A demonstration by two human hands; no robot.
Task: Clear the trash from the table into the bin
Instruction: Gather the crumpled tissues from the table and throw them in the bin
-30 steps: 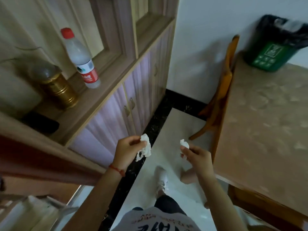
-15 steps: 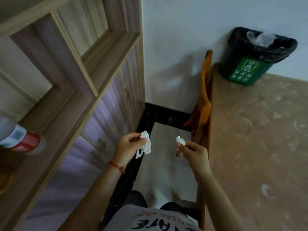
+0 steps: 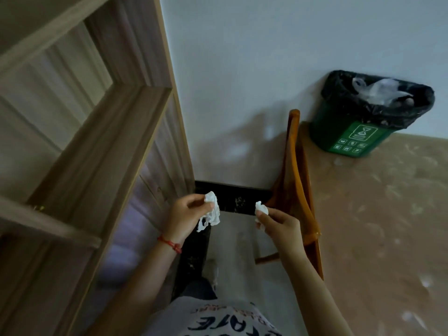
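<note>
Your left hand (image 3: 186, 214) pinches a crumpled tissue (image 3: 211, 213); your right hand (image 3: 278, 225) pinches a smaller tissue wad (image 3: 261, 209). Both hang over the floor, left of the bench (image 3: 375, 214). The bin (image 3: 363, 112) stands on the bench's far corner.

Person's arms bare, no sleeves in view. Left hand (image 3: 186, 214): thin red string bracelet (image 3: 170, 243) knotted at the wrist. Right hand (image 3: 278, 224): nothing worn. White T-shirt (image 3: 213, 318) with dark block lettering, dark trousers (image 3: 197, 288), one pale shoe (image 3: 212, 269), blurred.
</note>
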